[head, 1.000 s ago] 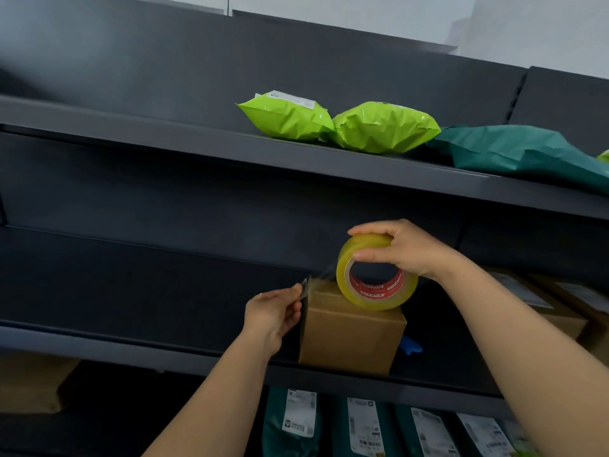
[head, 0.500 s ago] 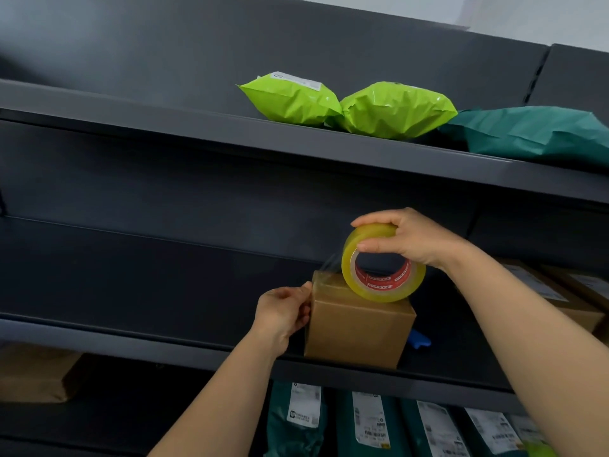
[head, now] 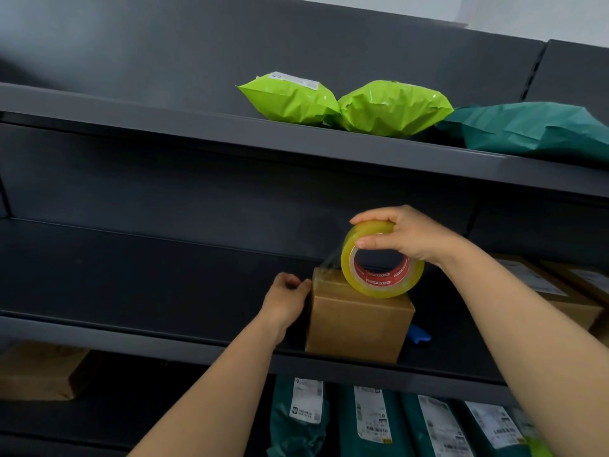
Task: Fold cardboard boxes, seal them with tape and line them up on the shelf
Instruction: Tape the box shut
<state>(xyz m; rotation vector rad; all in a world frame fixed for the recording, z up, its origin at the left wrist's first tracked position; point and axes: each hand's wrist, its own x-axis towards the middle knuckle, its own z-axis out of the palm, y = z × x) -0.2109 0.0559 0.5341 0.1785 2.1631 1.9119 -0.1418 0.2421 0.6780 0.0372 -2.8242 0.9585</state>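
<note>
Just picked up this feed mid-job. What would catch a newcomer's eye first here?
The yellowish roll of clear packing tape, gripped by the right hand, is right over the small brown cardboard box on the middle dark metal shelf, a strip running to the box's edge by the left hand. Above, two lime-green plastic mailer bags lie on the upper shelf.

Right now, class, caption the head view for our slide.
Right hand holds a clear packing-tape roll over a cardboard box on the dark shelf; left hand touches its top corner.
</note>
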